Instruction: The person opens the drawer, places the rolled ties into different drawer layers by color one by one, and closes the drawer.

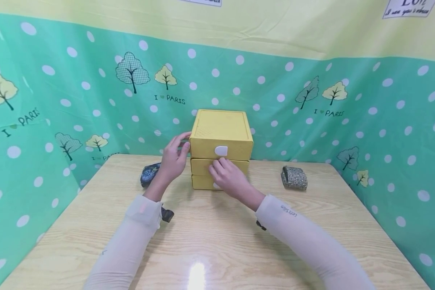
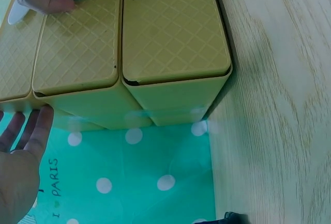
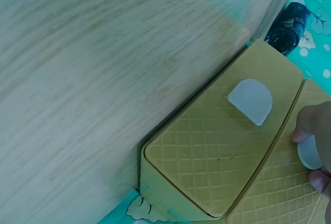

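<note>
A yellow three-tier drawer unit (image 1: 222, 125) stands at the back of the table, all its drawers pushed in. My right hand (image 1: 230, 177) is at the front of the middle drawer (image 3: 274, 190), its thumb and fingers pinching that drawer's white handle (image 3: 309, 154). Along the unit's left side rests my left hand (image 1: 174, 159), fingers extended against the upper part; the left wrist view shows these straight fingers (image 2: 39, 133) touching the side wall. The white handles of the top drawer (image 1: 221, 151) and the bottom drawer (image 3: 252, 101) are uncovered.
A dark blue patterned folded item (image 1: 149, 175) lies left of the unit, partly behind my left hand. To the right sits a grey speckled folded item (image 1: 294, 178). A green polka-dot curtain (image 1: 235, 76) hangs round the back and sides of the wooden table (image 1: 217, 241).
</note>
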The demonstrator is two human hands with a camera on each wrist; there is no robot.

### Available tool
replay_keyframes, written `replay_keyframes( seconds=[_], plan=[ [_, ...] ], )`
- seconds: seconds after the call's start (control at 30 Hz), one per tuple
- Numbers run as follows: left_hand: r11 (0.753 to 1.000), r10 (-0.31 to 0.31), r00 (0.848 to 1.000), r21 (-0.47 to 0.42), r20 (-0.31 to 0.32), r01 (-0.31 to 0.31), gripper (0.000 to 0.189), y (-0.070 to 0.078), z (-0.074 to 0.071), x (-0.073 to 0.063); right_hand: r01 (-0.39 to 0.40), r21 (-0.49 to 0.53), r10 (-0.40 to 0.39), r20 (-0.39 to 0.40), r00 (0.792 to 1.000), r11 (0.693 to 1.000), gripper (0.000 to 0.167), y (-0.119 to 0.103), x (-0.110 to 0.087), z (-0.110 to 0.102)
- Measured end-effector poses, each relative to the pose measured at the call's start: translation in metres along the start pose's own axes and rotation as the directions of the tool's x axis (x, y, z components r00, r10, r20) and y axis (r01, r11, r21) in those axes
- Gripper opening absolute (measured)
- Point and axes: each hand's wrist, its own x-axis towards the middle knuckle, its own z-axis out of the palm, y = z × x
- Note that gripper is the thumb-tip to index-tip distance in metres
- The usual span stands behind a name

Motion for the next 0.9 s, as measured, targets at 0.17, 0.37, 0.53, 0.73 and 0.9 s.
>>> replay_keyframes(
  seconds=[0.17, 0.37, 0.53, 0.73, 0.9],
  plan=[
    [1.000, -0.009, 1.000, 0.001, 0.004, 0.009, 0.037, 0.0001, -0.0006, 0.0010, -0.002, -0.009, 0.002, 0.041, 0.999, 1.000, 0.020, 0.0006, 0.0022, -0.0038],
    [1.000, -0.016, 1.000, 0.010, 0.004, 0.016, 0.036, 0.0001, -0.0010, 0.0008, 0.014, -0.037, -0.014, 0.019, 1.000, 0.999, 0.021, 0.0002, 0.0017, -0.0059],
    [1.000, -0.010, 1.000, 0.009, 0.002, 0.010, 0.037, 0.0003, -0.0006, -0.0006, 0.021, -0.037, -0.022, -0.014, 1.000, 0.999, 0.020, -0.0012, 0.0001, -0.0041],
    [1.000, -0.015, 1.000, 0.015, 0.004, 0.015, 0.037, -0.0004, -0.0008, -0.0014, 0.032, -0.049, -0.034, -0.021, 0.999, 0.998, 0.020, -0.0032, -0.0010, -0.0015],
    [1.000, -0.015, 1.000, 0.017, 0.007, 0.015, 0.038, -0.0006, -0.0007, -0.0012, 0.041, -0.062, -0.043, -0.043, 0.998, 0.997, 0.018, -0.0041, -0.0016, -0.0020]
  ],
)
